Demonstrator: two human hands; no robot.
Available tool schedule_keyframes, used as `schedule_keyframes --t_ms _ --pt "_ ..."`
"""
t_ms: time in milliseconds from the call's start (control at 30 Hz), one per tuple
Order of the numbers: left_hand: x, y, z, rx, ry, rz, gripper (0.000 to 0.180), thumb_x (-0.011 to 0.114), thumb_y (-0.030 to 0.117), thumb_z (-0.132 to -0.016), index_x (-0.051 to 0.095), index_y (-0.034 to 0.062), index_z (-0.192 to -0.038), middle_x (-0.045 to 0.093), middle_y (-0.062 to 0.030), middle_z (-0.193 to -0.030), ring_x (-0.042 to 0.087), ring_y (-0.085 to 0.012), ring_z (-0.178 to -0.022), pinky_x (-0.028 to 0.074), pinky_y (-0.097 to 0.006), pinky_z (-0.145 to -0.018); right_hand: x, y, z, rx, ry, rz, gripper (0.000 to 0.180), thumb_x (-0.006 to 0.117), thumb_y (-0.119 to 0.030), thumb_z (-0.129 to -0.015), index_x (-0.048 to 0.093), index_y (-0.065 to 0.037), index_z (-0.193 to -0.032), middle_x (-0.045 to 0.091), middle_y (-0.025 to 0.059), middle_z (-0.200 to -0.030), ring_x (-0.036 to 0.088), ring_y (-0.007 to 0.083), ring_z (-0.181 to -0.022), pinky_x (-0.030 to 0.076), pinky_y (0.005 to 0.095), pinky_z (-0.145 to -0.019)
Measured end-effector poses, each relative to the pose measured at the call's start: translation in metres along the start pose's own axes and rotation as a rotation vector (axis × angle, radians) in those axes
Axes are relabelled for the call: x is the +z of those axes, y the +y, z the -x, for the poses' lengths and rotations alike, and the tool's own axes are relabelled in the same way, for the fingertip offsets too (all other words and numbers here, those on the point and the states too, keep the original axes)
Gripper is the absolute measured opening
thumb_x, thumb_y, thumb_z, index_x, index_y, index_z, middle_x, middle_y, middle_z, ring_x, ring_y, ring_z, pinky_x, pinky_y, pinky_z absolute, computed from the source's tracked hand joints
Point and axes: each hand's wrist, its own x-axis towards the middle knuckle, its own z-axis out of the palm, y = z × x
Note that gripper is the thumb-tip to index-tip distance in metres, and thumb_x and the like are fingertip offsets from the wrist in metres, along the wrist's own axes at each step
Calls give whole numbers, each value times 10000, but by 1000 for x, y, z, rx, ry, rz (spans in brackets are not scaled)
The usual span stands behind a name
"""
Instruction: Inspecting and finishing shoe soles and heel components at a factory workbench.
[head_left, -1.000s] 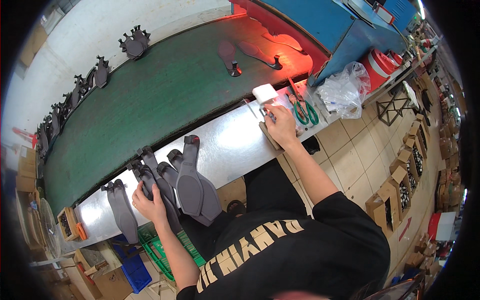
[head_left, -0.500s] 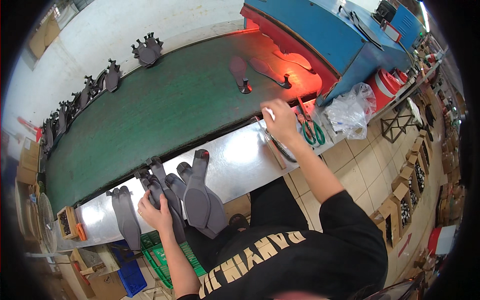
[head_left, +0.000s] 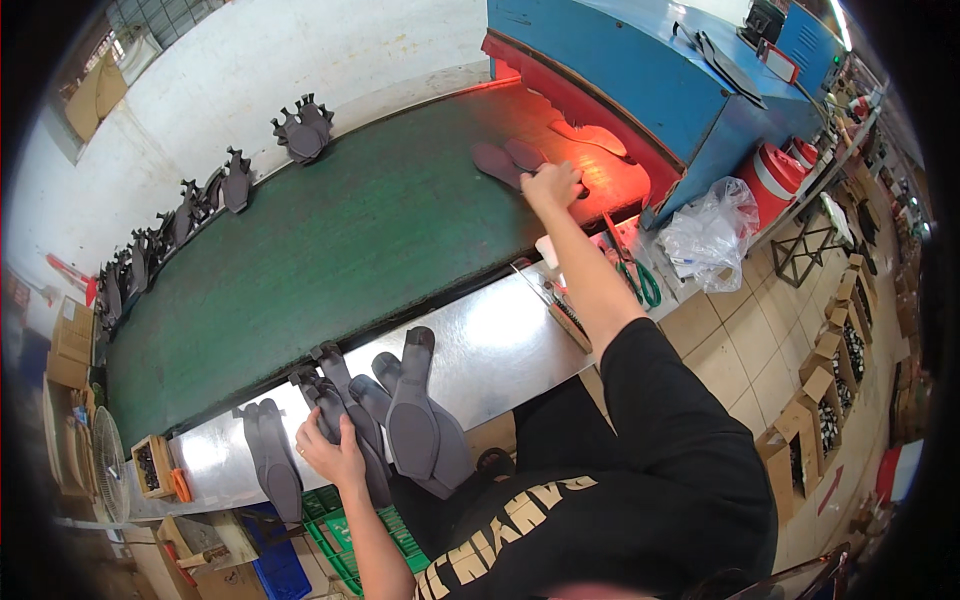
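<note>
My right hand [head_left: 552,186] is over the far right of the green conveyor belt [head_left: 330,235], its fingers closed around the heel end of a dark heeled shoe sole [head_left: 493,163]. Another sole [head_left: 525,154] lies right beside it, partly hidden by the hand. My left hand [head_left: 335,452] rests on the metal ledge with fingers and thumb round one of several overlapping grey soles [head_left: 372,470]. To its right, more heeled soles [head_left: 413,430] are stacked and overhang the near edge. A pair of soles [head_left: 272,465] lies to its left. A small white object [head_left: 546,251] sits at the ledge's back edge.
Red light glows under the blue machine [head_left: 620,75], where one more sole [head_left: 590,137] lies. Green-handled scissors [head_left: 640,280], slim tools [head_left: 560,315] and a plastic bag [head_left: 712,235] are at right. Heeled soles [head_left: 140,258] line the belt's far edge. A green crate [head_left: 335,535] stands below the ledge.
My right hand has let go of the white object and reached forward onto the belt. Two soles there have shifted and turned toward it. The left hand stays on its soles.
</note>
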Motion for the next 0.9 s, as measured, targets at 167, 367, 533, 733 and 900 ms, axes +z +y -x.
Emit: schedule_keyframes --t_ms 167,367,533,733,900 --pt "-18 2 -1 -22 8 -53 450 726 297 -803 621 42 -1159 575 -156 -1116 522 -358 -1060 414 -456 -911 86 72 -61 49 95 17 380 715 -345 -790 737 -67 -1047 510 228 -1416 452 408 -1330 456 517 -987" --pt "3 11 -4 -14 -11 67 473 753 296 -765 628 68 -1161 563 -165 -1110 515 -375 -1058 426 -471 -913 71 149 -131 -356 -82 -351 240 707 -234 -729 755 -97 -920 721 194 -893 709 355 -861 549 479 -769" --pt "-12 -1 0 -72 -11 11 490 758 311 -759 636 79 -1173 557 -148 -1131 513 -360 -1071 421 -458 -924 -69 22 -44 -736 43 10 226 731 -239 -688 722 -79 -848 708 159 -885 670 346 -856 543 480 -748" --pt "-7 5 -6 -63 -14 32 481 742 310 -787 630 76 -1192 553 -150 -1157 505 -356 -1097 412 -459 -954 -227 -22 35 -1103 -176 -166 202 742 -142 -670 698 -35 -836 714 123 -999 648 304 -936 517 422 -829" --pt "3 9 -8 -31 -22 29 457 733 295 -795 628 79 -1184 562 -165 -1155 509 -374 -1089 410 -470 -953 -218 -18 74 -1354 -859 -361 175 759 -24 -651 713 -56 -816 701 95 -1143 592 273 -1074 465 390 -950"
